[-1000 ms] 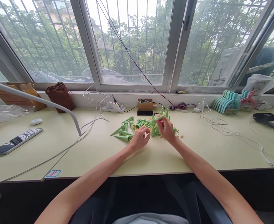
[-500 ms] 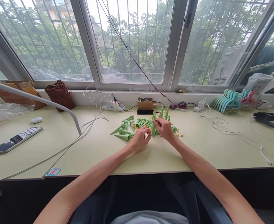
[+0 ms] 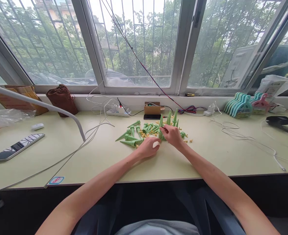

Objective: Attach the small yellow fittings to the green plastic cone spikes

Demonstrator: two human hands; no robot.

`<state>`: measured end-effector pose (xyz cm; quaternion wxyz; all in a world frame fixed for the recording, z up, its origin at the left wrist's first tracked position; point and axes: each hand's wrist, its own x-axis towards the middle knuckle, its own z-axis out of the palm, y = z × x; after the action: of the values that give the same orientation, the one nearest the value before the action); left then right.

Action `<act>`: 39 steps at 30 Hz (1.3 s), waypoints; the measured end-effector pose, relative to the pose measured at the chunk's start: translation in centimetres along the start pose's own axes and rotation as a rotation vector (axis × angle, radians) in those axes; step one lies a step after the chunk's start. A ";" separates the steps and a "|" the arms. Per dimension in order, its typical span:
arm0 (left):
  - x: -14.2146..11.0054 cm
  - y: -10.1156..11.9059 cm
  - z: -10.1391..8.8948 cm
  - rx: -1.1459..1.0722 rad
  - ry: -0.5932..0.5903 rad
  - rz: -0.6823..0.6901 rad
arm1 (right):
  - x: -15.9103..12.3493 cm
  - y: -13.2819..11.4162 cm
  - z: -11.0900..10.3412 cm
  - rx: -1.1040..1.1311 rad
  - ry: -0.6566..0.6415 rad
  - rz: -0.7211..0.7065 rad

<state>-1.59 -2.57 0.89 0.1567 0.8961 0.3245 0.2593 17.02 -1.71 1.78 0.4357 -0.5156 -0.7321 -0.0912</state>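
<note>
A green watering spike (image 3: 160, 121) stands point-up at the middle of the desk. My right hand (image 3: 173, 134) is closed on its upper part, thumb and fingers pinching it. My left hand (image 3: 148, 147) is curled low at the spike's base, its fingertips against it; the exact contact is partly hidden. Behind my right hand more green spikes (image 3: 169, 117) stand upright. To the left lies a loose pile of green spikes (image 3: 131, 137), with small yellow plastic pieces (image 3: 153, 133) scattered among them. A few yellow pieces (image 3: 191, 141) lie right of my right hand.
A small cardboard box (image 3: 152, 109) and a dark phone (image 3: 152, 117) are behind the pile. White cables (image 3: 94, 129) cross the desk on the left, near another phone (image 3: 16, 148). Teal clips (image 3: 238, 106) and a black strapped object (image 3: 283, 123) stand on the right.
My left hand has moved slightly right, its fingers lowering to the base of the upright spike. My right hand stays on the spike's upper part.
</note>
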 end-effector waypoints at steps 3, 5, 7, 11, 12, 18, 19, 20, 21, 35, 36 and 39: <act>0.0 -0.1 0.1 0.014 -0.013 -0.014 | -0.1 -0.2 -0.1 -0.044 0.003 0.035; 0.0 -0.2 0.1 0.013 -0.014 -0.014 | -0.2 -0.3 -0.2 -0.057 0.008 0.055; 0.0 -0.2 0.1 0.009 -0.016 -0.004 | -0.2 -0.6 -0.4 -0.051 0.029 0.068; 0.0 0.2 -0.2 -0.005 0.012 0.019 | -0.3 -1.2 -0.7 0.001 0.166 0.079; 0.0 0.3 -0.3 -0.009 0.029 0.025 | -0.3 -1.3 -0.7 0.009 0.217 0.074; 0.8 -0.6 -2.5 0.064 0.269 -0.057 | -1.3 -2.0 -0.3 0.034 0.236 -0.178; 1.0 -1.2 -3.2 0.111 0.303 -0.110 | -1.5 -2.3 -0.1 0.048 0.159 -0.269; 1.2 -1.8 -3.8 0.160 0.320 -0.161 | -1.7 -2.6 0.1 0.059 0.074 -0.350; 1.5 -2.5 -4.5 0.209 0.315 -0.212 | -1.9 -2.9 0.5 0.067 0.001 -0.408; 6.3 -13.9 -8.8 0.371 0.035 -0.696 | -2.9 -3.9 2.5 0.105 -0.458 -0.383; 6.3 -14.2 -8.7 0.365 0.034 -0.692 | -2.9 -3.9 2.5 0.107 -0.458 -0.379; 6.3 -14.8 -8.3 0.351 0.040 -0.679 | -2.8 -4.1 2.5 0.103 -0.466 -0.361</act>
<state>-9.54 13.51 3.32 0.0713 0.7457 0.6452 0.1503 12.50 -3.97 -0.54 0.2582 -0.3613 -0.8959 -0.0090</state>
